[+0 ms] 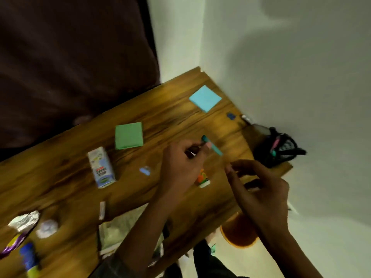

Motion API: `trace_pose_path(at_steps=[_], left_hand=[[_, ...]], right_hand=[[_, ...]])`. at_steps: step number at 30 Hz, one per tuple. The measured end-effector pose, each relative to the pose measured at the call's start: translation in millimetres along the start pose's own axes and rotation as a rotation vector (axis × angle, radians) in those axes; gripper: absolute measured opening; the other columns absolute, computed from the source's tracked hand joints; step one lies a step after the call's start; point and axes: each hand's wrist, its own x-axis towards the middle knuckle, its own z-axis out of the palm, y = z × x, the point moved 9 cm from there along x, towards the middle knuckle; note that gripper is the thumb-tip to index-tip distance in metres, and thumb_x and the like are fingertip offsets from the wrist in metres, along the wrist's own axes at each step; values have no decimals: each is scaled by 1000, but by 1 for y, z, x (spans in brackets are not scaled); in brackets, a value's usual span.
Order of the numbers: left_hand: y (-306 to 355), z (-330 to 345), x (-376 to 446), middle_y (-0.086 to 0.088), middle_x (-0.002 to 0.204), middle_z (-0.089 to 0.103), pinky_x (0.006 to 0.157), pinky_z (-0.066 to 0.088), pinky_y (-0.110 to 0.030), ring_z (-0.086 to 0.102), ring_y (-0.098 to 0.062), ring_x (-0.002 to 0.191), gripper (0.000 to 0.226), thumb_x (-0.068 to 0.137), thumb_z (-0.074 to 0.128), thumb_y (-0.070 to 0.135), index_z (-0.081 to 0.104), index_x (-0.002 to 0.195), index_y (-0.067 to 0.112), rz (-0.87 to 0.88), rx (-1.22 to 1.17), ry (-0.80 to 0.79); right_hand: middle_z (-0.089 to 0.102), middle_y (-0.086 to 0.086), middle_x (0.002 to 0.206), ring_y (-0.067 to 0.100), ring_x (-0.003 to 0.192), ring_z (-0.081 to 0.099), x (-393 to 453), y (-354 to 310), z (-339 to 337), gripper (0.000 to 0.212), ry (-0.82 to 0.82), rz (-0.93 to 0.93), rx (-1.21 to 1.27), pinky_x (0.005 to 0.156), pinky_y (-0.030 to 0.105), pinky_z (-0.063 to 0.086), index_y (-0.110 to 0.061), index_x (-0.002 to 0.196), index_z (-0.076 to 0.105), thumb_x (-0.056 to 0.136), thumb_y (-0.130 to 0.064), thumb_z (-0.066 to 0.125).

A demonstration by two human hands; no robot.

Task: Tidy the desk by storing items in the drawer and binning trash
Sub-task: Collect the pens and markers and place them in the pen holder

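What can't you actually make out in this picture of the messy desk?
- Left hand: it grips a teal pen, but its curled fingers hide any other contents.
- Right hand: motion blur hides whether it holds anything.
- Carton: print too blurred to read.
- Mesh holder: contents mostly hidden by its wall.
- Foil wrapper: cut off by the left edge.
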Motion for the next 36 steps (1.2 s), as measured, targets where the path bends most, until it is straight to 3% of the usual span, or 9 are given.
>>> trace_pose_path(at_steps=[6,10,18,22,26,31,36], left_hand=[[65,106,8,17,80,73,67,57,-18,70,2,79,15,91,76,37,78,96,23,163,19,-105],[82,153,10,16,78,72,62,48,-7,67,2,75,12,91,76,32,79,94,21,276,108,-99],[82,215,12,5,88,76,56,36,-2,55,1,68,25,95,69,39,79,111,22,366,390,-207],[70,213,12,8,83,73,58,43,-7,63,-2,69,33,93,72,39,75,122,22,267,315,-229],[62,189,15,17,78,68,59,50,-9,65,2,69,25,91,75,35,77,113,24,236,256,-122],[44,157,21,15,79,71,64,60,-27,68,-4,76,20,92,73,35,78,110,26,140,157,-49],[37,125,22,15,73,69,60,52,-14,66,-2,73,9,92,75,29,77,100,31,70,101,25]], right_hand=[[73,-13,86,12,82,70,10,55,-88,12,226,89,36,59,23,53,-22,90,74,87,-11,78],[73,-13,85,13,76,69,16,81,-115,8,287,132,32,58,19,50,-22,89,74,87,-15,78],[74,-7,84,16,61,69,30,109,-134,3,318,136,36,53,37,56,-16,93,75,90,-16,76],[73,-5,82,16,57,66,38,114,-138,3,320,112,19,52,38,54,-14,92,75,91,-17,75],[74,-5,81,14,57,65,52,110,-139,3,352,94,26,52,34,51,-11,92,76,91,-14,75],[75,-6,86,9,77,73,87,96,-126,7,304,64,37,67,32,61,-11,96,75,92,-18,75],[73,-12,84,3,71,68,144,73,-84,17,161,-45,-178,71,25,56,-23,99,77,89,-36,75]])
